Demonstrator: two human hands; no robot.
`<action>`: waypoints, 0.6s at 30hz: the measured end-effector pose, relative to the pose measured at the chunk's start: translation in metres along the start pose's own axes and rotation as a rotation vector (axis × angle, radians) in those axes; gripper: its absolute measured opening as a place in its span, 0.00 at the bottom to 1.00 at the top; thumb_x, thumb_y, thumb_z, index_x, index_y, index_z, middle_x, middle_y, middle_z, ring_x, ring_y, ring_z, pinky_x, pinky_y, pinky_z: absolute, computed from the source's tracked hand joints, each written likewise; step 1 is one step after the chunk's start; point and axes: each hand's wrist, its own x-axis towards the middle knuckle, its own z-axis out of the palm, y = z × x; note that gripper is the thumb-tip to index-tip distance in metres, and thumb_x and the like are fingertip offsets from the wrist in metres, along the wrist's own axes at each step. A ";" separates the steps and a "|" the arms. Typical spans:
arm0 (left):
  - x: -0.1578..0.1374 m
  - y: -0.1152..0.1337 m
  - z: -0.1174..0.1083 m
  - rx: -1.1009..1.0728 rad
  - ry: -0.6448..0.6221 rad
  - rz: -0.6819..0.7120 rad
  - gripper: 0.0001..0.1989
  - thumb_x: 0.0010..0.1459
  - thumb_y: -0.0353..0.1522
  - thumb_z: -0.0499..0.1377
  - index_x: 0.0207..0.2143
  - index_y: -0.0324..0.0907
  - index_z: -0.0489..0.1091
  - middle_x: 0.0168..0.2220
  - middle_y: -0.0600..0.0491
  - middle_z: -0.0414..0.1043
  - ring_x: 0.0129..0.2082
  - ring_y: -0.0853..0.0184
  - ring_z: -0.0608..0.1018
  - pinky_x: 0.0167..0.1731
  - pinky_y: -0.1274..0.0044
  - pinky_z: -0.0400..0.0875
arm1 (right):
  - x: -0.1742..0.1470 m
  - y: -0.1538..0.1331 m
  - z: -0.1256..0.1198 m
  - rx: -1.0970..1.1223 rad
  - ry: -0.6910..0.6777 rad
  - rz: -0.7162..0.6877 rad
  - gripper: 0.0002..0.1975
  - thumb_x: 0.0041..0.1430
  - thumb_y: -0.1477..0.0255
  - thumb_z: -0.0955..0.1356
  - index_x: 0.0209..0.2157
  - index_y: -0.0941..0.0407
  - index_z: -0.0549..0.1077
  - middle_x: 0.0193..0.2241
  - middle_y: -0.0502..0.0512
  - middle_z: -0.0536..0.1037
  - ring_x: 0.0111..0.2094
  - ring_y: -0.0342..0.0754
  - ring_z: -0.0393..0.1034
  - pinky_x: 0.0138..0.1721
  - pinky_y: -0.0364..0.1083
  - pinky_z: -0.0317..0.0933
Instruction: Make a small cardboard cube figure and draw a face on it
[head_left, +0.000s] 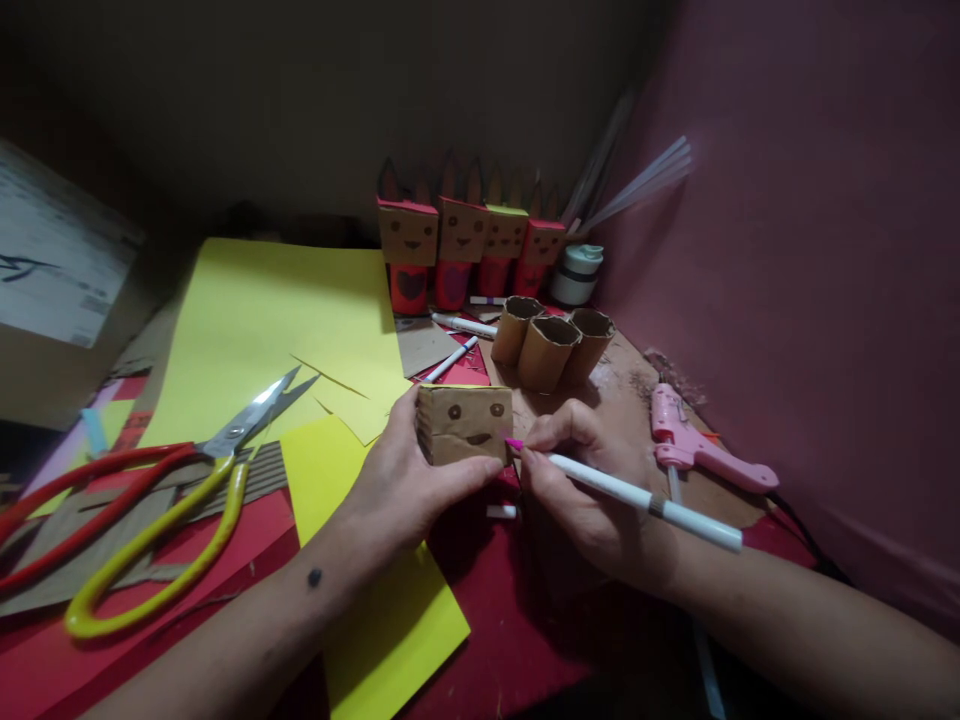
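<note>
My left hand [405, 475] grips a small cardboard box [469, 420] by its left side and lower edge. Two round eyes and a dark mouth are drawn on its front. Closed around a white marker [622, 487], my right hand [574, 490] brings the pink tip against the right side of the drawn face or just short of it; which one I cannot tell. A white marker cap [502, 512] lies on the red surface below the box.
Large scissors [232, 435] and yellow paper [300, 310] lie left. Behind stand cardboard tubes [547, 355] and several cardboard figures with drawn faces [409, 240]. A pink glue gun [694, 440] lies right, beside the pinkish wall. Markers [452, 358] lie behind the box.
</note>
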 end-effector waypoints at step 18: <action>0.000 0.000 0.000 0.046 0.004 -0.001 0.36 0.43 0.36 0.73 0.53 0.41 0.63 0.44 0.48 0.79 0.46 0.54 0.81 0.41 0.69 0.78 | -0.001 0.004 0.001 0.058 -0.006 -0.009 0.05 0.63 0.73 0.67 0.34 0.52 0.64 0.21 0.43 0.65 0.20 0.41 0.60 0.20 0.40 0.56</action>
